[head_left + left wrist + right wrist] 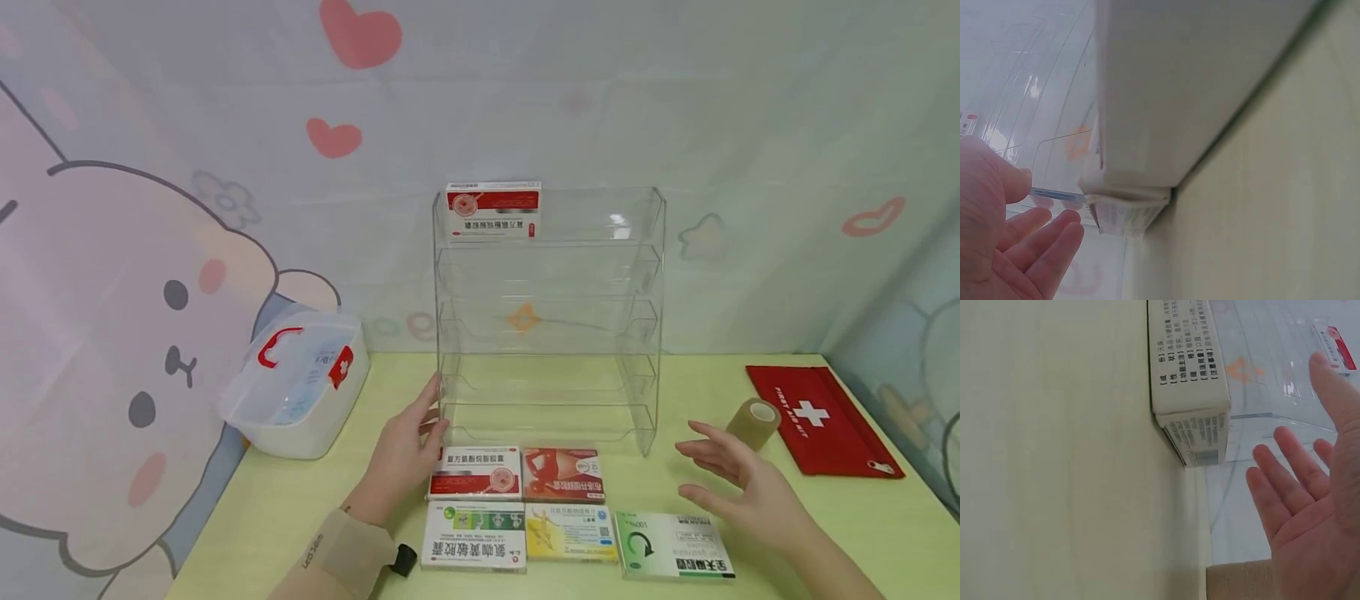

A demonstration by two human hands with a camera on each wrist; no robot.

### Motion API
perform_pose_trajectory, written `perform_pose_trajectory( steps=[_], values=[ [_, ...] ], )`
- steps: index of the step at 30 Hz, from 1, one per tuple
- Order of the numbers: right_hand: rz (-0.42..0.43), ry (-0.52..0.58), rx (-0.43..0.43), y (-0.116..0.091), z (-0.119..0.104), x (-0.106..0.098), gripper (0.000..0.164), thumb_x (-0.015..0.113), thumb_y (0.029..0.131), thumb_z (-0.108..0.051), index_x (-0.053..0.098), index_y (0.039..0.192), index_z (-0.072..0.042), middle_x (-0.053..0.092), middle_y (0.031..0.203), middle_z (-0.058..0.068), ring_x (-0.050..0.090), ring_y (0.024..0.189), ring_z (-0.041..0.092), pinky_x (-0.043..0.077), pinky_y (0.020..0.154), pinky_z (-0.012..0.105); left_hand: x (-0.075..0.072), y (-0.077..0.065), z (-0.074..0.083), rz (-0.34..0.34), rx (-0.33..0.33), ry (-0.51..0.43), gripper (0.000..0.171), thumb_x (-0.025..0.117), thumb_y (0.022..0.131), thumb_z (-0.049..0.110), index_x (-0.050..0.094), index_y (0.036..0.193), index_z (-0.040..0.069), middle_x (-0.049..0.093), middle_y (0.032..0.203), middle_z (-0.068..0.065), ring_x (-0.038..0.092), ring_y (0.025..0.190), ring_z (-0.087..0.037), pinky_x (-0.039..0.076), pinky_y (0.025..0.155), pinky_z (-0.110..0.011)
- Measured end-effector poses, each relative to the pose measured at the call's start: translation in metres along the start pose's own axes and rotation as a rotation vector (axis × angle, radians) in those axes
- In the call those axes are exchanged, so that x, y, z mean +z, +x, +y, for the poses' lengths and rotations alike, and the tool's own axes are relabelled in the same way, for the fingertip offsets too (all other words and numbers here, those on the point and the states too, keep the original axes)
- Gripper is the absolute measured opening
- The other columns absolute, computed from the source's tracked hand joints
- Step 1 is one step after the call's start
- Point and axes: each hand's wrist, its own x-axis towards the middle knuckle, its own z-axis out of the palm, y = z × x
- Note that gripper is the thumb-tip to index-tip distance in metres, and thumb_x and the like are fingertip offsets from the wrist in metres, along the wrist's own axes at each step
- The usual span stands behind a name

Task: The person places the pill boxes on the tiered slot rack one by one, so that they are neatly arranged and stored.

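Note:
A clear acrylic tiered rack (547, 392) stands upright at the back of the table. My left hand (401, 454) is at its lower left side and holds the front edge of the side panel between thumb and fingers. My right hand (738, 483) hovers with spread fingers right of the rack, holding nothing. In front of the rack lie several medicine boxes: a red-and-white box (475, 473), a red box (563, 476), a white-and-green box (474, 536), a yellow box (572, 533) and a green-and-white box (673, 546) near my right hand. Another red-and-white box (493, 210) sits on the top tier.
A tan bandage roll (752, 423) stands beyond my right hand, beside a red first aid pouch (825, 421). On the left is a white translucent first aid box (300, 387) with a red handle. Behind the table hangs a printed cloth (750, 100).

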Motion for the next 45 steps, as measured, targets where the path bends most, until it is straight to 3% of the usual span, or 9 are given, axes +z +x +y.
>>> perform_pose_trajectory(
  steps=[3,9,13,17,22,25,31,37,45],
  values=[
    [-0.059,-0.017,0.070,-0.007,0.005,-0.002,0.091,0.094,0.089,-0.031,0.047,0.165,-0.015,0.077,0.141,0.007,0.065,0.124,-0.015,0.053,0.100,0.005,0.000,0.001,0.000,0.004,0.009,-0.003,0.087,0.072,0.107,0.015,0.024,0.176,0.039,0.058,0.167,-0.005,0.072,0.136,-0.031,0.062,0.111,-0.049],
    [-0.287,0.035,0.234,-0.016,0.015,-0.002,0.099,0.097,0.081,-0.041,0.049,0.165,-0.017,0.069,0.155,0.003,0.062,0.146,0.033,0.059,0.116,0.055,0.001,0.001,0.000,-0.001,0.014,0.000,0.087,0.072,0.107,0.015,0.024,0.176,0.038,0.058,0.167,-0.005,0.072,0.137,-0.030,0.062,0.111,-0.048],
    [-0.375,0.036,0.205,-0.018,0.021,0.001,0.103,0.100,0.074,-0.045,0.054,0.162,-0.017,0.063,0.161,0.006,0.060,0.146,0.014,0.054,0.117,0.069,0.002,0.001,-0.002,0.007,0.018,0.004,0.086,0.072,0.107,0.016,0.025,0.176,0.038,0.058,0.167,-0.004,0.072,0.137,-0.030,0.062,0.111,-0.047],
    [-0.387,-0.026,0.138,-0.021,0.020,0.000,0.100,0.099,0.074,-0.048,0.056,0.160,-0.019,0.062,0.161,0.005,0.049,0.135,-0.018,0.061,0.114,0.045,0.002,0.001,-0.003,0.006,0.023,0.011,0.086,0.071,0.107,0.016,0.024,0.176,0.038,0.058,0.167,-0.004,0.072,0.137,-0.029,0.062,0.111,-0.047],
    [-0.402,-0.056,0.081,-0.023,0.018,-0.001,0.093,0.098,0.078,-0.046,0.058,0.158,-0.021,0.066,0.158,0.000,0.048,0.133,-0.020,0.053,0.107,0.016,0.001,0.000,-0.002,0.008,0.032,0.001,0.087,0.072,0.107,0.015,0.024,0.176,0.037,0.058,0.166,-0.004,0.072,0.137,-0.030,0.062,0.111,-0.046],
    [-0.422,-0.090,0.082,-0.024,0.019,0.000,0.088,0.097,0.078,-0.048,0.062,0.155,-0.025,0.066,0.158,-0.001,0.053,0.138,-0.011,0.054,0.108,0.019,0.001,0.000,-0.003,0.010,0.033,-0.002,0.087,0.072,0.107,0.014,0.024,0.176,0.037,0.058,0.166,-0.004,0.072,0.137,-0.030,0.062,0.111,-0.047],
    [-0.453,-0.100,0.141,-0.024,0.020,0.000,0.079,0.097,0.078,-0.050,0.069,0.149,-0.028,0.059,0.165,0.013,0.057,0.146,0.043,0.060,0.103,0.024,0.002,0.000,-0.003,0.007,0.029,0.003,0.087,0.072,0.107,0.015,0.024,0.176,0.039,0.059,0.165,-0.004,0.073,0.136,-0.030,0.062,0.110,-0.047],
    [-0.418,-0.051,0.216,-0.022,0.023,0.000,0.084,0.099,0.074,-0.047,0.069,0.149,-0.023,0.060,0.163,0.016,0.057,0.145,0.045,0.060,0.109,0.067,0.002,0.003,-0.003,0.021,0.060,0.001,0.087,0.072,0.107,0.012,0.025,0.177,0.033,0.060,0.164,-0.008,0.074,0.134,-0.031,0.063,0.109,-0.047],
    [-0.319,-0.089,0.295,-0.020,0.020,0.000,0.083,0.100,0.072,-0.049,0.071,0.144,-0.023,0.068,0.150,0.009,0.063,0.129,0.025,0.064,0.108,0.057,0.003,0.001,-0.002,0.011,0.025,0.012,0.086,0.072,0.107,0.014,0.025,0.176,0.035,0.061,0.163,-0.007,0.074,0.134,-0.031,0.063,0.109,-0.047]
  ],
)
